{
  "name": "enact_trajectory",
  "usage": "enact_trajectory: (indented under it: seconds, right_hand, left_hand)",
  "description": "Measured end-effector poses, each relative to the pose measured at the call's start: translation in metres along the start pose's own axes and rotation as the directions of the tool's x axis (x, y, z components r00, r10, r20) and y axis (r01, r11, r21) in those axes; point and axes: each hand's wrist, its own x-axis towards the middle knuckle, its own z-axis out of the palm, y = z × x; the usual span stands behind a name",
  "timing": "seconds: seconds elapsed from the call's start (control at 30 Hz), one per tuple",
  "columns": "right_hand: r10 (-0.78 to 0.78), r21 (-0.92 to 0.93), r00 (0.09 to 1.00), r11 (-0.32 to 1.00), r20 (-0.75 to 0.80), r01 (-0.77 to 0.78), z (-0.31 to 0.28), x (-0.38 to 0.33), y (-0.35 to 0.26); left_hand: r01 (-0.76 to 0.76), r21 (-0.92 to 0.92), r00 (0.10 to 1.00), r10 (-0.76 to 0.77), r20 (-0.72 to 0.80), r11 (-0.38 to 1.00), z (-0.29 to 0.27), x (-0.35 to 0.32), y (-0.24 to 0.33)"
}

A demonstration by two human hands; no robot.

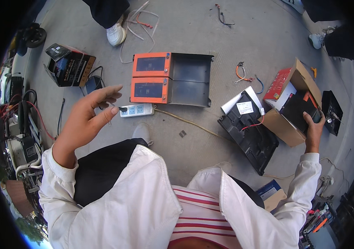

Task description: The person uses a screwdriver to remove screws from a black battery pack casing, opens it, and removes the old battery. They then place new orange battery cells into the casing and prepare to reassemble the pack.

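My left hand (pixel 86 118) is raised in front of my left knee, thumb apart from the half-bent fingers. Nothing shows in its grasp. From this view its thumb tip overlaps the near end of a white power strip (pixel 137 110) with a black plug (pixel 123 109) in it. On the right, my right hand (pixel 314 126) grips the near edge of a black block with an orange strip (pixel 299 108), which sits tilted in an open cardboard box (pixel 284 126). Two orange-topped batteries (pixel 150 77) fill the left half of a black case (pixel 191 81) ahead of me.
A black plastic cover (pixel 249 133) with a red wire lies beside the cardboard box. Farther right is a black tray (pixel 332 113). A dark carton (pixel 71 66) stands at left. Cables (pixel 243 73) and a cord (pixel 189 121) lie on the floor; other people's feet (pixel 116 33) are ahead.
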Motion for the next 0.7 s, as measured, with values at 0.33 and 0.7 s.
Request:
enact_trajectory:
  seconds: [0.33,0.7]
  right_hand:
    - [0.053,0.427,0.935,0.879,0.351,-0.210,0.023,-0.158,-0.150]
    - [0.093,0.346,0.707,0.822,0.701,-0.452,0.148,-0.206,-0.116]
  left_hand:
    - [-0.771,0.209,0.630,0.769,0.113,0.601,0.185,0.087,0.071]
    - [-0.619,0.209,0.786,0.599,0.153,0.757,0.200,0.082,0.024]
